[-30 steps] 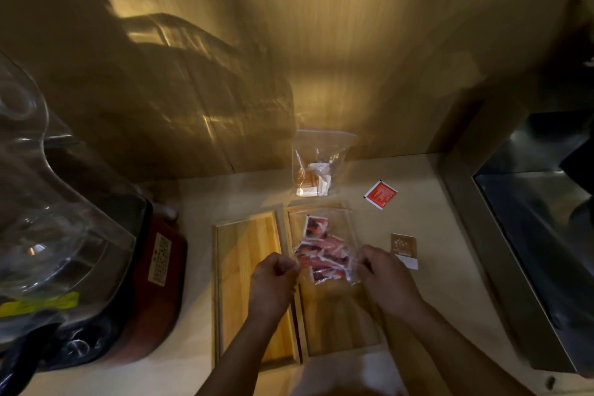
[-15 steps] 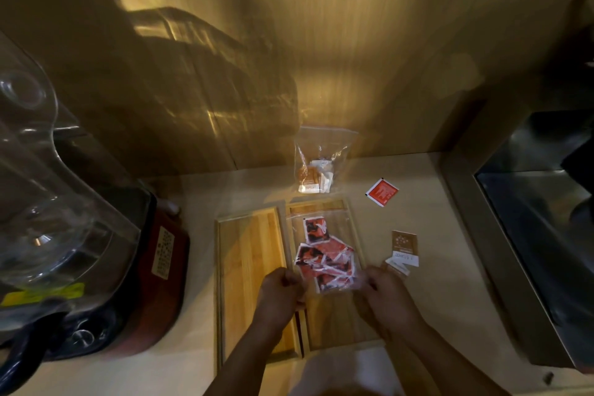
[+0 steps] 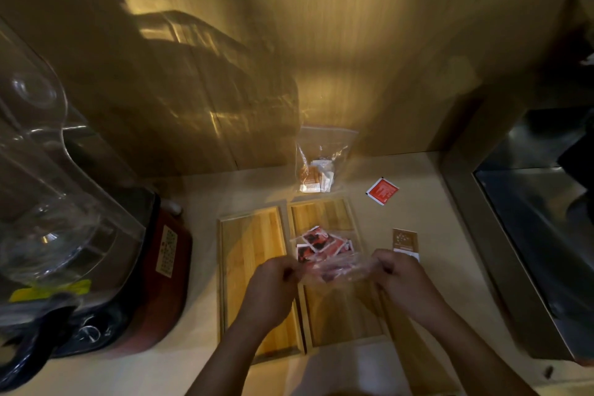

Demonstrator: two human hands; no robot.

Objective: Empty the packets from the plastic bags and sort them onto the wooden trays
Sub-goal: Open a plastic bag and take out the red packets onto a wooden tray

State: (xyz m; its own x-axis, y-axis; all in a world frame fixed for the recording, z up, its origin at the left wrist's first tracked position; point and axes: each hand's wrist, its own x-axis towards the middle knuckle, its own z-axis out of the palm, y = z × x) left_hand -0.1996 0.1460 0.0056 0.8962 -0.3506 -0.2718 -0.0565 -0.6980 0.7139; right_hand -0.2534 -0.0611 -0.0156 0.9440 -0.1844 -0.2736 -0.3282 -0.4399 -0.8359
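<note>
Pinching the clear plastic bag of red packets between left hand and right hand over the right wooden tray, emptying seems underway; next, probably tip the rest out.

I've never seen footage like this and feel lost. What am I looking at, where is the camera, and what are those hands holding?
There is no machine: the camera sits on a person's head, looking down at a counter. The left hand and right hand pinch a clear plastic bag of red packets above the right wooden tray. The left wooden tray beside it looks bare. A second bag leans on the wall behind. A loose red packet and a brown packet lie to the right, a blender to the left.
</note>
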